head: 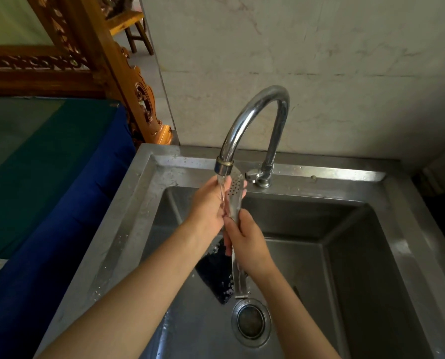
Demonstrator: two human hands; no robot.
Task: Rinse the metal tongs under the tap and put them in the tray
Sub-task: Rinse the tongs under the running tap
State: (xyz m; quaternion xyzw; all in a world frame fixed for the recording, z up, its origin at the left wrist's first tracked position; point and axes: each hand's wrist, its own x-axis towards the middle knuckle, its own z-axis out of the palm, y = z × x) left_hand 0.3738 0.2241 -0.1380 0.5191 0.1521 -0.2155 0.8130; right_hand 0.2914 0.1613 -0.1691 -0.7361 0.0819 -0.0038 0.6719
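The metal tongs (235, 187) stand nearly upright under the curved chrome tap (255, 110), perforated head uppermost, over the steel sink (345, 250). Water runs from the spout onto the head and down the shaft. My right hand (247, 242) grips the tongs around their middle; the handle end (239, 283) sticks out below it, near the drain (251, 322). My left hand (211, 206) is wrapped around the head, fingers behind it and thumb in front, in the stream. No tray is in view.
A dark wet cloth or scrubber (216, 273) lies in the basin under my hands. The tap's valve (253, 175) sits on the back rim. A blue-and-green covered surface (47, 177) is to the left, with carved wooden furniture (128, 81) behind it.
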